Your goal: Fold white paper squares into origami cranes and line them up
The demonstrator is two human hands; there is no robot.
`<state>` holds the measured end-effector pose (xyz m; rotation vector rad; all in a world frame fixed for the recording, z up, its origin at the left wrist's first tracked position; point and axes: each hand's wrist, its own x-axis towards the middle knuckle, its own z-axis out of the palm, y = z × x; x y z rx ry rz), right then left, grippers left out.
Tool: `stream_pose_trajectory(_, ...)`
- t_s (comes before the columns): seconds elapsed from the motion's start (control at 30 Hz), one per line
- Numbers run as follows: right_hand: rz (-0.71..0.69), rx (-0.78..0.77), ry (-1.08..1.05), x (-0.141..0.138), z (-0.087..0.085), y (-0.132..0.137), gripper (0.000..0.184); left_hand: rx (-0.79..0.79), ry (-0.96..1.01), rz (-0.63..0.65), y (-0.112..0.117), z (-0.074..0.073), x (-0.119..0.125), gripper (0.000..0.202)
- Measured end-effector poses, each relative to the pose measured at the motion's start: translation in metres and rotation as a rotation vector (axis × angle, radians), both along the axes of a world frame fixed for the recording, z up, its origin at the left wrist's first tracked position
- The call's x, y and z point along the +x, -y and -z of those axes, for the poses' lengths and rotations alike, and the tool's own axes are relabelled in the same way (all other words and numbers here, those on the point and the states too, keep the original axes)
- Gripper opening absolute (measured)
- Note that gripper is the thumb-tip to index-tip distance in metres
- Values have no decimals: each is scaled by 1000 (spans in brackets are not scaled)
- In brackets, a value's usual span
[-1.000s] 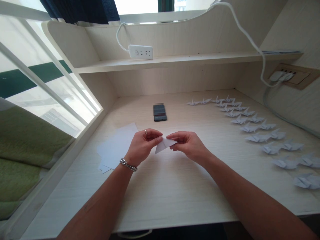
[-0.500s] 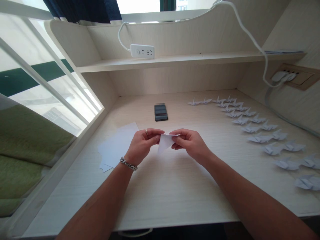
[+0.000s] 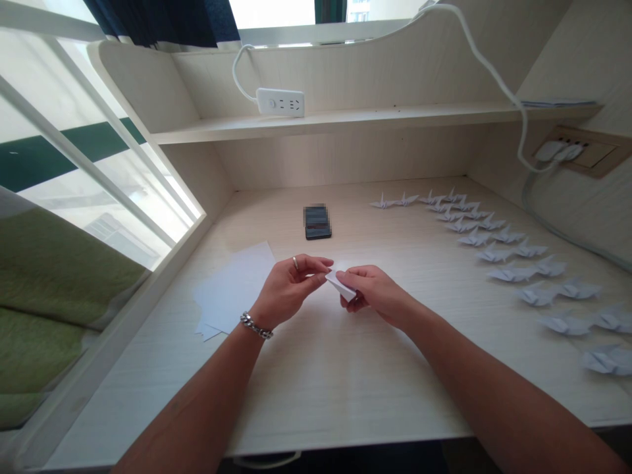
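Note:
Both of my hands meet over the middle of the pale wooden desk [image 3: 316,382] on a small folded piece of white paper [image 3: 340,284]. My left hand [image 3: 289,288], with a ring and a chain bracelet, pinches the paper's left tip between thumb and forefinger. My right hand [image 3: 372,293] is curled around the paper's right side, so only a narrow white wedge shows between the fingers. A stack of flat white sheets [image 3: 237,286] lies just left of my left hand.
A dark phone [image 3: 316,222] lies further back. Several folded paper cranes [image 3: 498,253] run in rows along the right side. A white power strip [image 3: 280,103] sits on the shelf, its cable leading to a wall socket [image 3: 567,150]. White railing bars border the left.
The folded paper showed as a broad triangle held between both hands; now it is turned and closed into a narrow wedge, mostly covered by my right hand, and the hands sit closer together.

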<state>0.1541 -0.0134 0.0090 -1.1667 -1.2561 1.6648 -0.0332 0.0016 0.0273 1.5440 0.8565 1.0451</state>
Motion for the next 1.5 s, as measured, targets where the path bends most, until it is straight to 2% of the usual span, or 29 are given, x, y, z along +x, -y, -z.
stream_pose_trajectory(0.1,-29,-49,-13,1,0,0,33,7,33,51,0,2,1,14)
stream_pose_trajectory(0.2,-63,-79,-51,1,0,1,21,7,26,67,1,3,2,19)
stream_pose_trajectory(0.33,-40,-68,21,0,1,-1,13,-19,-68,-23,0,2,2,17)
stream_pose_trajectory(0.43,108,67,12,3,1,-3,17,-40,-144,-93,-2,0,1,21)
stream_pose_trajectory(0.5,186,228,-19,5,0,-4,32,-48,-194,-111,-4,0,1,22)
stream_pose_trajectory(0.6,202,457,59,8,-1,-3,57,-40,-240,-117,-4,1,1,22)
stream_pose_trajectory(0.63,185,510,108,8,-1,-3,56,-35,-248,-113,-4,1,1,22)
stream_pose_trajectory(0.7,145,545,184,8,1,-4,35,-29,-266,-84,-2,0,1,22)
stream_pose_trajectory(0.73,130,530,213,8,2,-4,23,-25,-282,-68,-2,0,1,22)
stream_pose_trajectory(0.77,125,496,231,7,4,-5,20,-15,-303,-58,-1,0,2,22)
stream_pose_trajectory(0.87,162,337,187,5,9,-7,33,7,-327,-65,0,0,4,21)
stream_pose_trajectory(0.93,207,273,131,3,11,-8,36,-48,-260,-52,1,2,5,19)
stream_pose_trajectory(1.03,273,259,90,2,10,-9,35,-207,-137,0,1,4,5,35)
stream_pose_trajectory(1.1,310,239,39,2,8,-9,34,-258,-81,-21,-1,5,5,44)
stream_pose_trajectory(1.27,317,147,-76,2,2,-7,33,-263,45,-98,-5,9,1,42)
stream_pose_trajectory(1.4,300,180,-74,2,2,-5,44,-255,30,-104,-6,9,-1,40)
stream_pose_trajectory(1.5,270,218,-45,3,4,-4,29,-241,1,-124,-5,9,-1,37)
